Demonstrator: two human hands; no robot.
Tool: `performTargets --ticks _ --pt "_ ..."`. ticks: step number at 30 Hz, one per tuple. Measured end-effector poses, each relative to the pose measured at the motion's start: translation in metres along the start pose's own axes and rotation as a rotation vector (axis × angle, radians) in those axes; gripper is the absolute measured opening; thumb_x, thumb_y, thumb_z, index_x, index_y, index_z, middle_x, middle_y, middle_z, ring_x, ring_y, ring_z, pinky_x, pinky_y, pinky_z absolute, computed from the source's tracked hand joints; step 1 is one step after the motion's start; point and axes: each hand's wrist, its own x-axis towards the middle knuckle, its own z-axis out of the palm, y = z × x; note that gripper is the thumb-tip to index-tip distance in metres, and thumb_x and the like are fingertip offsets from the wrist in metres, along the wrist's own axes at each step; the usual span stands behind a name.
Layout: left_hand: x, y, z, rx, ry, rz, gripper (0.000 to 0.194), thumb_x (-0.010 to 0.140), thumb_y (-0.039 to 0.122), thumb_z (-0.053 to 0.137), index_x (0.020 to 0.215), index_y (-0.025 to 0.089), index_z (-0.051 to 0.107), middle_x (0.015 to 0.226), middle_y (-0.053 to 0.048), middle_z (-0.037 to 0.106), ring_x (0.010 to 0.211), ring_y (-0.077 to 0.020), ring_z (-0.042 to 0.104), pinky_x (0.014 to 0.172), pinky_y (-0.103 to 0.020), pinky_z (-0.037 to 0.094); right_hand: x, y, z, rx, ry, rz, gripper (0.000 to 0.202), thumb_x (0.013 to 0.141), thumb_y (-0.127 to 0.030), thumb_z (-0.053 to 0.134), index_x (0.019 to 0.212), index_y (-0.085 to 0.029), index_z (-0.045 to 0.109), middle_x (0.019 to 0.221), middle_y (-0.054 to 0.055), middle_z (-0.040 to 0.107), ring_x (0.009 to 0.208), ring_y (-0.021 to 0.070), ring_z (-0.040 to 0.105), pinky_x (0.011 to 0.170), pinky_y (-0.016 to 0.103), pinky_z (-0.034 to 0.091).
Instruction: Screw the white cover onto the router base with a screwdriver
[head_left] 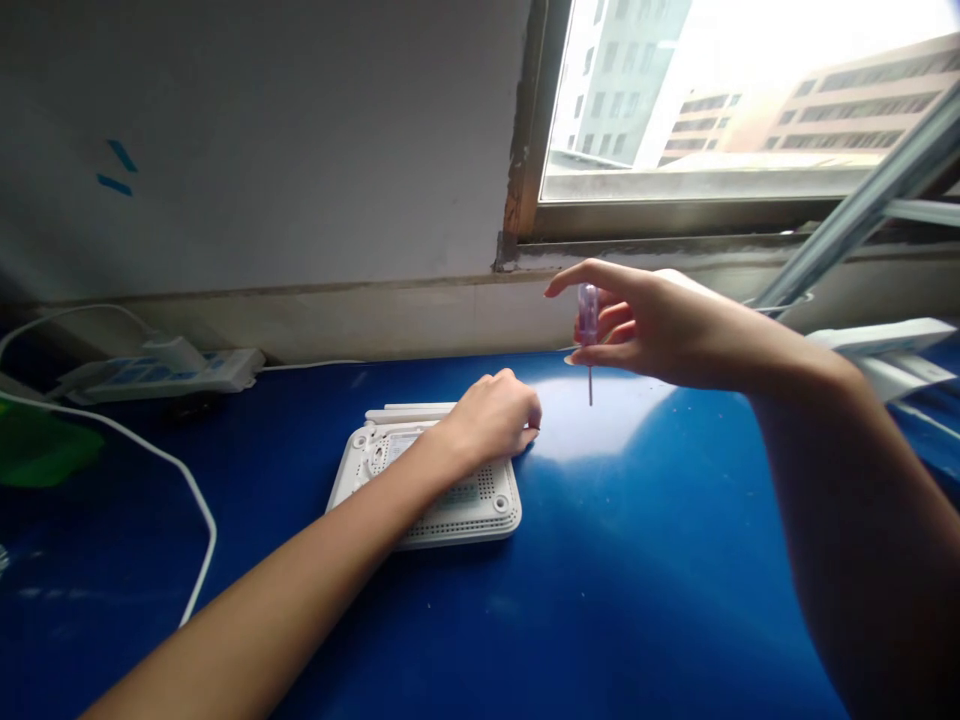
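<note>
Beyond edge of router (pixel 480 500), screwdriver (pixel 589 315) clear.

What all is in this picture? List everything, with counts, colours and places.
Table: one, blue, foreground
Vented device: one, white, centre
Screwdriver: one, purplish handle, right of device
Power strip: one, white and blue, left
Plug: one, white, on strip
Looping cable: one, white, left
Green item: one, unclear, left edge
Wall: one, grey, behind
Tape strips: two, blue, on wall
Window: one, brownish frame, upper right
Buildings: several, pale, outside
Metal frame: one, grey, right
Left hand: one, bare, at device
Right hand: one, bare, holding screwdriver
</note>
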Motion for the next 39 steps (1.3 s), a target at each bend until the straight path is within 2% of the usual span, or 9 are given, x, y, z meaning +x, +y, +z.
performTargets --ticks 7,13,17,19,21,25,30,34,39 --pt "0.008 0.004 0.004 0.054 -0.038 0.000 0.015 0.081 0.013 0.081 0.093 0.021 0.087 0.098 -0.012 0.079 0.098 -0.0306 0.074 0.086 -0.038 0.059 -0.003 0.014 -0.006 -0.021 -0.002 -0.029 0.052 0.086 -0.027 0.080 0.134 -0.034 0.063 0.083 -0.003 0.071 0.070 0.0180 0.069 0.058 0.028 0.056" --pt "-0.033 -0.007 -0.020 0.027 0.050 -0.003 0.019 0.098 0.029 0.072 0.110 0.020 0.083 0.109 -0.011 0.079 0.114 -0.0296 0.068 0.097 -0.041 0.058 0.000 0.003 0.002 0.256 0.037 0.009 0.063 0.085 -0.029 0.084 0.139 -0.026 0.053 0.080 -0.001 0.075 0.075 0.0217 0.075 0.058 0.027 0.058" --pt "-0.083 -0.022 -0.035 -0.019 0.102 0.018 0.040 0.100 0.048 0.069 0.133 0.026 0.075 0.132 -0.011 0.073 0.130 -0.0314 0.060 0.110 -0.049 0.052 0.002 -0.007 0.028 0.432 0.147 0.032 0.066 0.082 -0.029 0.086 0.138 -0.025 0.051 0.084 0.002 0.078 0.079 0.0251 0.078 0.062 0.032 0.063" --pt "-0.109 -0.031 -0.038 -0.006 0.060 0.008 0.060 0.091 0.057 0.077 0.145 0.031 0.066 0.149 -0.011 0.063 0.141 -0.0354 0.052 0.115 -0.054 0.049 -0.002 -0.013 0.048 0.520 0.248 -0.001 0.076 0.081 -0.028 0.088 0.146 -0.025 0.048 0.085 0.001 0.078 0.083 0.0258 0.079 0.075 0.038 0.066" --pt "-0.130 -0.038 -0.038 0.018 0.008 0.015 0.084 0.079 0.066 0.085 0.153 0.036 0.059 0.164 -0.011 0.050 0.150 -0.0419 0.042 0.120 -0.062 0.041 -0.011 -0.020 0.070 0.645 0.326 -0.030 0.072 0.082 -0.028 0.088 0.144 -0.025 0.050 0.091 0.002 0.079 0.090 0.0269 0.080 0.087 0.043 0.067" --pt "-0.151 -0.046 -0.030 0.061 -0.012 0.008 0.095 0.077 0.069 0.084 0.160 0.043 0.047 0.171 -0.009 0.039 0.155 -0.0436 0.035 0.125 -0.069 0.030 -0.032 -0.037 0.103 0.755 0.452 -0.022 0.072 0.083 -0.030 0.090 0.143 -0.029 0.049 0.092 0.001 0.080 0.086 0.0278 0.081 0.078 0.044 0.070" --pt "-0.155 -0.044 -0.022 0.062 0.050 -0.053 0.093 0.075 0.069 0.086 0.158 0.043 0.052 0.168 -0.011 0.045 0.155 -0.0433 0.038 0.125 -0.068 0.030 -0.044 -0.051 0.116 0.714 0.419 -0.093 0.070 0.082 -0.027 0.092 0.139 -0.034 0.053 0.095 0.001 0.080 0.085 0.0282 0.081 0.086 0.049 0.070" --pt "-0.157 -0.041 -0.020 0.065 0.075 -0.096 0.094 0.074 0.072 0.085 0.157 0.042 0.053 0.169 -0.012 0.044 0.155 -0.0453 0.037 0.124 -0.070 0.030 -0.049 -0.046 0.126 0.553 0.320 -0.162 0.069 0.086 -0.021 0.088 0.142 -0.038 0.053 0.096 0.001 0.079 0.085 0.0288 0.080 0.085 0.050 0.069" --pt "-0.154 -0.046 -0.019 0.051 0.114 -0.115 0.088 0.078 0.073 0.082 0.155 0.040 0.056 0.170 -0.011 0.042 0.157 -0.0431 0.036 0.126 -0.069 0.025 -0.050 -0.039 0.143 0.327 0.390 -0.219 0.064 0.089 -0.022 0.085 0.140 -0.035 0.049 0.096 0.000 0.074 0.082 0.0255 0.078 0.082 0.048 0.067"
